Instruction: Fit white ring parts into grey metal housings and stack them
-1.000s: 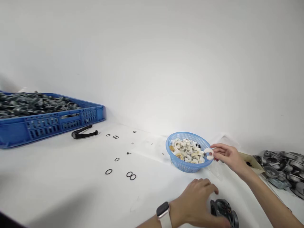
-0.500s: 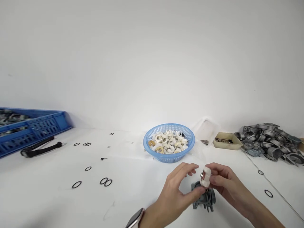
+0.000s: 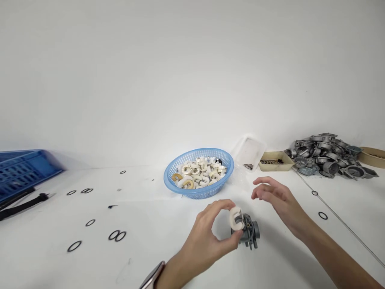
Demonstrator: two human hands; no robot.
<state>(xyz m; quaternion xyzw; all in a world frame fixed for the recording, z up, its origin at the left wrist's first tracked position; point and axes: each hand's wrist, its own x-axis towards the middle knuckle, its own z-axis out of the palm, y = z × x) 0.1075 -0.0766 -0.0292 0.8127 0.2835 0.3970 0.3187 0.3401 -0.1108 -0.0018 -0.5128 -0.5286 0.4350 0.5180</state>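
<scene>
Between the thumb and fingers of my left hand [image 3: 207, 235] is a white C-shaped plastic float [image 3: 233, 219], held up on its edge. Just behind and below it, a grey metal carburetor body [image 3: 255, 230] sits on the table, partly covered by the float and my fingers. My right hand [image 3: 278, 200] hovers above the table to the right of the carburetor, fingers apart and holding nothing. Beyond my hands stands a blue plastic basket [image 3: 197, 195] filled with similar white and yellowish floats.
Grey metal bowl-like parts [image 3: 326, 156] are heaped at the back right, beside a beige tray [image 3: 281, 165] of small pins. A white tray [image 3: 249, 150] leans at the wall. Several black rings [image 3: 74, 246] lie at left, near a blue crate [image 3: 30, 170].
My right hand has let go of the float and moved away to the right and upward. My left hand now holds the float alone. The view has shifted to the right.
</scene>
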